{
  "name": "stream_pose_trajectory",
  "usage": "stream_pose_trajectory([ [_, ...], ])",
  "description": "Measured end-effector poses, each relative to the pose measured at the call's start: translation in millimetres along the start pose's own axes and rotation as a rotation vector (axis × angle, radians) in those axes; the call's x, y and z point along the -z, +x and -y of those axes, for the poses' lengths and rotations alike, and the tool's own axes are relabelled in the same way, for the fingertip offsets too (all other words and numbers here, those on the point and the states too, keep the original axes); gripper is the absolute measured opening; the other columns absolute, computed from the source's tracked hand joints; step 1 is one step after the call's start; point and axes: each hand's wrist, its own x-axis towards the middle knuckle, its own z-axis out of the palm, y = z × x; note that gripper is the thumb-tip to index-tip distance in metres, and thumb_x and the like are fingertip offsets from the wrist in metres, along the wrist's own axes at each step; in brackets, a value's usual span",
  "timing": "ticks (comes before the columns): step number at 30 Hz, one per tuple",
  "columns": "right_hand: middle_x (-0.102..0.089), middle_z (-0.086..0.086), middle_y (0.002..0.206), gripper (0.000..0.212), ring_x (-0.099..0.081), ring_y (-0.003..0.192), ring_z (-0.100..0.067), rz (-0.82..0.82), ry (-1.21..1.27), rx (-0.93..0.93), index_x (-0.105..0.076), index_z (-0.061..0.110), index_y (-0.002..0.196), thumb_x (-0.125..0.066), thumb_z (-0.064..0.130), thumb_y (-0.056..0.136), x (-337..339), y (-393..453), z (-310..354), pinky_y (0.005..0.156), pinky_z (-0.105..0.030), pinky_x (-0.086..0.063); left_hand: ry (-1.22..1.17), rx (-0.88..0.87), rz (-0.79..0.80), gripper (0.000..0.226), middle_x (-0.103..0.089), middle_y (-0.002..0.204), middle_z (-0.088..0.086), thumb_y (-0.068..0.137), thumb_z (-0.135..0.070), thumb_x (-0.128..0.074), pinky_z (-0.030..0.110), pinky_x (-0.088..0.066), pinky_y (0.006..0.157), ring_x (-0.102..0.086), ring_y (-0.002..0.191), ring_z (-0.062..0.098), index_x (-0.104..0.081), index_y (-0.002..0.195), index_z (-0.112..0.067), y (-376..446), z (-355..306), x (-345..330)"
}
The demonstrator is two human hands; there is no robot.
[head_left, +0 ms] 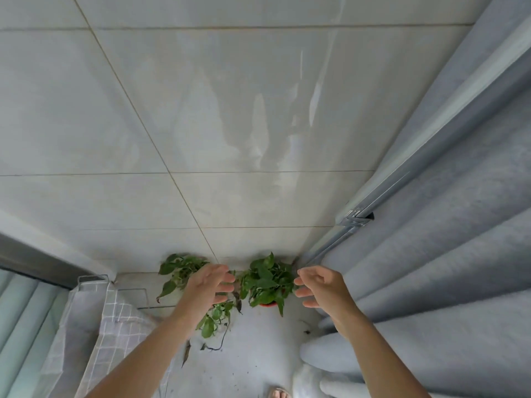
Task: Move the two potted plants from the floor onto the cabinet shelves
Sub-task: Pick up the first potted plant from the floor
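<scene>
Below, 2 hands, left hand (pixel 208 285) and right hand (pixel 321 285), fingers spread, flanking right potted plant (pixel 267 280)

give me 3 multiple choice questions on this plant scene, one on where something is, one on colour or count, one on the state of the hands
1. Where does the right-hand potted plant stand?
A. on a cabinet shelf
B. on the floor beside the grey curtain
C. on a chair

2. What colour is the bit of pot that shows under its leaves?
A. red-orange
B. blue
C. black

3. What state are the two hands in?
A. both closed in a grip on the pot
B. one holds a watering can
C. both open and empty, on either side of the plant

Answers:
1. B: it sits on the pale floor next to the curtain, with the other plant to its left.
2. A: a red-orange rim peeks out below the foliage.
3. C: the left hand and the right hand have spread fingers and hold nothing.
</scene>
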Motion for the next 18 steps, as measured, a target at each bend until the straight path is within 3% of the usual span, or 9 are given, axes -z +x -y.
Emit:
stream_pose_trajectory([
  [6, -0.076, -0.001, 0.099, 0.015, -0.075, 0.086, -0.018, -0.01, -0.029, -0.009, -0.068, 0.017, 0.107, -0.059, 0.026, 0.1, -27, 70, -83, 0.068, -0.028, -0.062, -0.061, 0.061, -0.011, 0.019, -0.075, 0.104, 0.01, 0.102, -0.026, -0.052, 0.044, -0.058, 0.089, -0.072, 0.096, 0.025, -0.065, 0.109, -0.015, 63, 92, -32],
  [11, -0.077, -0.001, 0.099, 0.013, -0.075, 0.088, -0.019, -0.02, -0.049, -0.046, -0.068, 0.017, 0.105, -0.058, 0.024, 0.101, -61, 143, -176, 0.083, -0.041, -0.063, -0.137, 0.111, -0.034, 0.021, -0.073, 0.105, 0.015, 0.103, -0.019, -0.049, 0.036, -0.059, 0.077, -0.071, 0.091, 0.025, -0.065, 0.111, -0.007, 137, 191, -61],
  [14, -0.077, -0.006, 0.095, 0.011, -0.075, 0.083, -0.022, -0.111, 0.081, -0.12, -0.068, 0.014, 0.102, -0.057, 0.018, 0.101, -83, 195, -241, 0.073, -0.038, -0.063, -0.182, 0.157, -0.03, 0.025, -0.073, 0.108, 0.014, 0.103, -0.017, -0.045, 0.04, -0.059, 0.084, -0.071, 0.096, 0.027, -0.065, 0.113, -0.006, 186, 265, -83],
  [18, -0.07, -0.011, 0.076, 0.011, -0.066, 0.062, -0.023, -0.377, 0.263, -0.188, -0.064, 0.008, 0.091, -0.06, 0.015, 0.099, -115, 255, -320, 0.062, -0.035, -0.057, -0.317, 0.227, -0.037, 0.034, -0.073, 0.105, 0.014, 0.104, -0.024, -0.042, 0.034, -0.057, 0.073, -0.07, 0.095, 0.027, -0.065, 0.114, -0.002, 244, 351, -115],
])
